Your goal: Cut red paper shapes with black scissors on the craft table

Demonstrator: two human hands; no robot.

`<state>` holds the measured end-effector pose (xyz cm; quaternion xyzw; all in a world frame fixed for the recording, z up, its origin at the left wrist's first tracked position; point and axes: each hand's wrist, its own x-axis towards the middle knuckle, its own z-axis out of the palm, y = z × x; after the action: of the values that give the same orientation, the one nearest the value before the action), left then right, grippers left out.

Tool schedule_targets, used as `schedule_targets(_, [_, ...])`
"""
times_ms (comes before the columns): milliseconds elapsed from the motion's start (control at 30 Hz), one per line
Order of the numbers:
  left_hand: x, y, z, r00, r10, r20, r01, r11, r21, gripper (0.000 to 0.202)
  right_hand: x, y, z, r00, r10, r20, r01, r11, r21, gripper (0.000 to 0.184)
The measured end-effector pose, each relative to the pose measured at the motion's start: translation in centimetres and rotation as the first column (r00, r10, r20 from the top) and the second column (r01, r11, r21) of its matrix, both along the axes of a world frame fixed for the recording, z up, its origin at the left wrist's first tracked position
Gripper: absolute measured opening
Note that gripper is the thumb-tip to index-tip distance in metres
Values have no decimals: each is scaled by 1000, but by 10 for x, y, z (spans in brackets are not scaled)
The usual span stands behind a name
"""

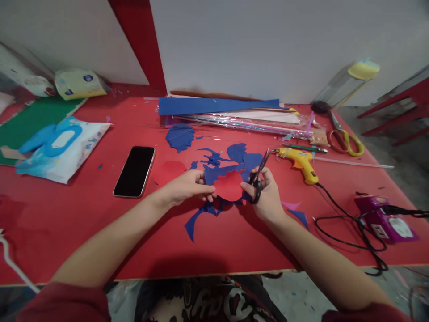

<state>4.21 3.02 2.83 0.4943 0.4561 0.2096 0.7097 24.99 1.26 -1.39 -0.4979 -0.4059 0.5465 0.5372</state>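
Observation:
A red paper cutout with a jagged upper edge is held between my two hands. My left hand pinches its left edge. In my right hand are black-handled scissors, blades pointing up and away; that hand's thumb also touches the cutout's right edge. Blue scraps lie beneath and around the cutout. Another red piece rests flat behind my left wrist, partly hidden by it. Farther back sits a rounded blue piece with a notched edge.
A phone and a wipes pack lie to the left. Blue strips and wrapped sticks line the back. On the right are a yellow glue gun, larger scissors and a purple power box with loose black cord.

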Motion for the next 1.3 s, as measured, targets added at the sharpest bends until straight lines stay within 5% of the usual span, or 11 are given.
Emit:
schedule_targets(167, [11,-9,-10,966,86,244,-76,996,-51,45,1,2,-2,999,-6,-33,7,1000,20,43])
schedule_targets(300, [30,-24,-23,886,290,361,-264,957,-121,45,-6,-4,-1,1000,15,1,-15,1000,11,45])
schedule_targets(567, [39,-29,-28,805,531,266,-500,848,-179,44,-16,-9,1,996,3,89,-8,998,56,39])
schedule_targets(833, [31,-23,-31,866,474,158,-496,855,153,35,-23,-8,-2,1000,4,20,-4,1000,13,42])
schedule_targets(1033, [11,-1,-28,875,482,41,-474,838,271,34,-10,-3,2,986,154,-68,-156,987,-25,43])
schedule_targets(1167, [-8,15,-24,850,526,-16,-481,789,383,32,1,-5,5,905,409,-115,-408,912,33,40])
schedule_targets(1300, [-20,21,-18,818,574,-43,-496,741,452,29,2,-13,7,693,702,-164,-706,707,45,47])
